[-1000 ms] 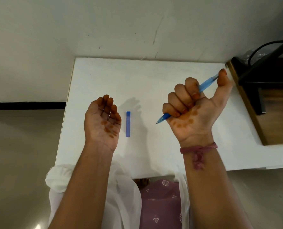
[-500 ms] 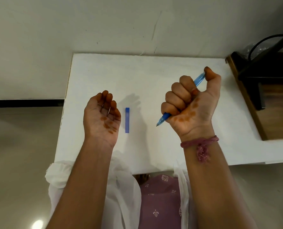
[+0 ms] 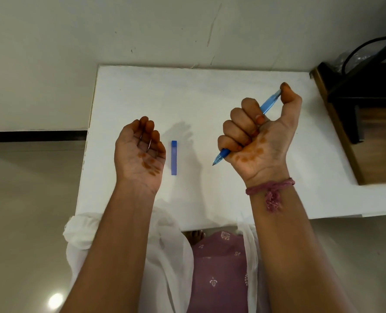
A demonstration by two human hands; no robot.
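My right hand is raised palm-up over the white table and grips a blue pen in a fist. The pen's tip pokes out below the little finger, pointing down-left, and my thumb presses on its upper end. My left hand hovers palm-up to the left, fingers loosely curled and holding nothing. A slim blue rectangular case lies flat on the table between my two hands, closer to the left one.
A wooden-edged unit with a black stand and a cable abuts the table's right side. The wall runs along the table's far edge. The floor lies beyond the left edge. My white sleeves and purple clothing fill the near side.
My right thumb has come down onto the pen's upper end and the fist has closed tighter. The left hand and the blue case have kept their places.
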